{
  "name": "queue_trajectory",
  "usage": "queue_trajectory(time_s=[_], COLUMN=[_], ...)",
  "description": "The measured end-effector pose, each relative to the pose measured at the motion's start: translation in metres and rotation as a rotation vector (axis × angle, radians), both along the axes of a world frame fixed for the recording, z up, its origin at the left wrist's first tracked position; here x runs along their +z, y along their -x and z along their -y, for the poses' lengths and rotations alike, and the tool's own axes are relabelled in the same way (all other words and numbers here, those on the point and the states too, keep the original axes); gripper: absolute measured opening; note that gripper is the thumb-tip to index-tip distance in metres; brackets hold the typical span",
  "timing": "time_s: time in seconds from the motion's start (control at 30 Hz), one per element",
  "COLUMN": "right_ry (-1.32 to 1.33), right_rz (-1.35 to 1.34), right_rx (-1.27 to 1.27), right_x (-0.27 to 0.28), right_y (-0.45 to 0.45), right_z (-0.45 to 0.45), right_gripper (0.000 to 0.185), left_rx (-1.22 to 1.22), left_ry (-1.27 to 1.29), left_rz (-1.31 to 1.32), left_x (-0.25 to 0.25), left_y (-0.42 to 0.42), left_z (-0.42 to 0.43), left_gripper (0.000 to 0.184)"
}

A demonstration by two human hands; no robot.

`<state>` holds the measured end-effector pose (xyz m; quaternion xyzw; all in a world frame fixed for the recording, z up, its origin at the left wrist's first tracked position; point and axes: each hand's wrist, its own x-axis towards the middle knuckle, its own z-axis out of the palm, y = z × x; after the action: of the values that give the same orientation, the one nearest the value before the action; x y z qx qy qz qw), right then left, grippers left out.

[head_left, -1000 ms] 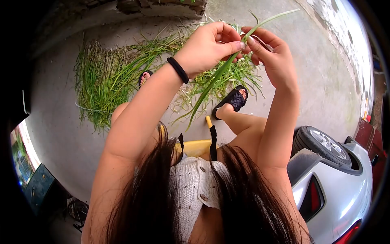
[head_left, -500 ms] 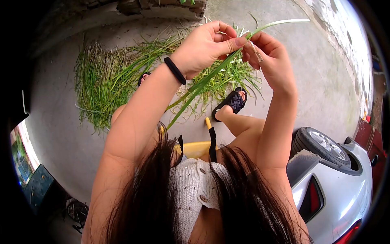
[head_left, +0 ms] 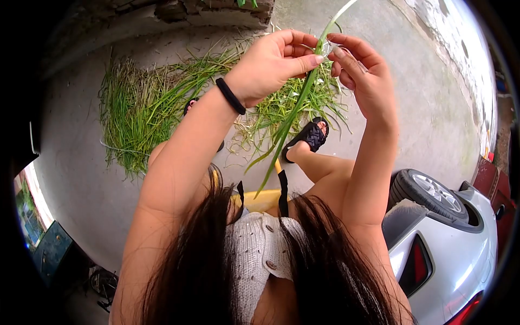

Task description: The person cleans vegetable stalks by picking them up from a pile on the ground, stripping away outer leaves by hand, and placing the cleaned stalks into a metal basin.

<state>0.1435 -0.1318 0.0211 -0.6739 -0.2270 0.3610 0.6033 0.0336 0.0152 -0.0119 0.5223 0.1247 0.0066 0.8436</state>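
A long green onion-like stalk (head_left: 303,95) with a white end slants through the air, its green leaf tips hanging toward my lap. My left hand (head_left: 281,59), with a black band at the wrist, pinches it between thumb and fingers near the pale end. Close against the stalk on its other side, my right hand (head_left: 362,70) has its fingers curled and thumb and forefinger tips near each other. What lies between those fingertips is too small to make out. Under both hands, a loose pile of green stalks (head_left: 281,108) lies on the floor.
A larger heap of grassy stalks (head_left: 130,114) lies at the left. My sandalled foot (head_left: 311,135) stands beside the smaller pile. A yellow seat or container (head_left: 262,199) is between my legs. A silver car part (head_left: 455,254) with a wheel (head_left: 430,189) is at the right.
The stalk has swung more upright, its white end now pointing up and its leaf tips shifted right. The dry strip in my right fingers no longer shows. My right fingers have risen slightly.
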Motion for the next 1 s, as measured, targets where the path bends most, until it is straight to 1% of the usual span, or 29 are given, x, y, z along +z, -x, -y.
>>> queue_trajectory(time_s=[0.03,0.13,0.23,0.33,0.43,0.53,0.63,0.73,0.83,0.93,0.97,1.0], right_ry=[-0.013,-0.02,0.045,0.028,0.078,0.089,-0.004,-0.03,-0.15,-0.208,-0.179,-0.042], right_rz=[-0.012,0.11,0.195,0.137,0.117,0.147,0.131,0.098,-0.043,-0.089,-0.077,0.056], right_rx=[0.011,-0.074,-0.032,-0.057,-0.06,-0.06,-0.067,-0.06,-0.125,-0.119,-0.174,-0.195], right_x=[0.002,0.003,-0.007,-0.008,-0.006,-0.007,-0.012,-0.006,-0.002,-0.004,-0.009,-0.01], right_y=[0.002,0.014,0.012,0.01,0.006,0.003,-0.001,0.0,-0.004,-0.014,-0.016,-0.016], right_z=[-0.002,-0.01,-0.01,-0.01,-0.007,-0.004,-0.001,0.0,0.003,0.011,0.012,0.011], right_gripper=[0.021,0.02,0.021,0.021,0.02,0.018,0.016,0.012,0.013,0.013,0.016,0.016], left_rx=[-0.008,0.002,0.028,0.019,0.032,0.049,0.114,0.131,0.124,0.111,0.107,0.102], left_ry=[-0.008,-0.065,-0.125,-0.117,-0.129,-0.085,-0.045,-0.026,-0.047,-0.041,-0.033,-0.025], left_rz=[0.001,0.042,0.034,0.036,0.007,0.004,0.014,-0.015,-0.041,-0.053,-0.044,-0.035], left_x=[0.0,0.003,0.001,0.001,0.003,0.005,-0.003,-0.002,0.0,-0.002,-0.002,-0.002], left_y=[0.0,-0.001,-0.001,-0.002,-0.003,-0.001,-0.002,-0.001,-0.002,-0.002,-0.002,-0.002], left_z=[0.0,0.002,0.002,0.002,0.001,0.001,0.0,-0.002,-0.002,-0.003,-0.003,-0.003], left_gripper=[0.031,0.033,0.033,0.031,0.028,0.028,0.029,0.03,0.031,0.03,0.03,0.03])
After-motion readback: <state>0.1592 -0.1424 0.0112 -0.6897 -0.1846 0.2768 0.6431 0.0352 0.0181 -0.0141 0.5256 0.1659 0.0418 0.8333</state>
